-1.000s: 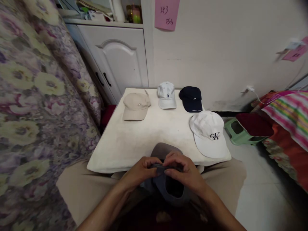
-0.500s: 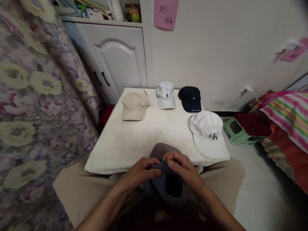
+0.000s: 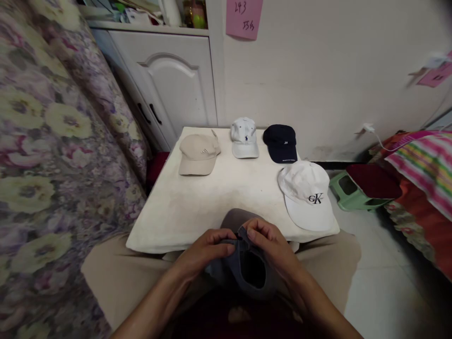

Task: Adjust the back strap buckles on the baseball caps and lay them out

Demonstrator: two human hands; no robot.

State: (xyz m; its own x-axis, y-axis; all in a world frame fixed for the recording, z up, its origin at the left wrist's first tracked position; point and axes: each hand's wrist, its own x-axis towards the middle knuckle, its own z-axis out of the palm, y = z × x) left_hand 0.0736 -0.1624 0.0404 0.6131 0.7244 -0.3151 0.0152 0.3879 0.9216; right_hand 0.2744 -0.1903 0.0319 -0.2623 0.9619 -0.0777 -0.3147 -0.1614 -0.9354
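A dark grey-blue baseball cap [image 3: 236, 267] is held over my lap, its back opening facing me and its brim [image 3: 237, 217] pointing over the near table edge. My left hand [image 3: 215, 247] pinches the cap's back strap from the left. On the other side, my right hand [image 3: 263, 235] grips the strap's right end between thumb and fingers. The strap parts meet between the two hands; the fastening itself is too small to make out. Closest to my right hand on the table lies a white cap [image 3: 305, 193] with black "CK" lettering.
A beige cap [image 3: 198, 154], a pale cap [image 3: 244, 137] and a navy cap [image 3: 281, 143] lie along the far side of the cloth-covered table [image 3: 158, 212]. A floral curtain [image 3: 52, 165] hangs left. Behind stand a white cabinet [image 3: 169, 75] and a wall; a green stool [image 3: 349, 188] is at right.
The strap's right end has been lifted and turned slightly by my right hand, away from the left end. My left hand keeps its grip. The view has shifted a little.
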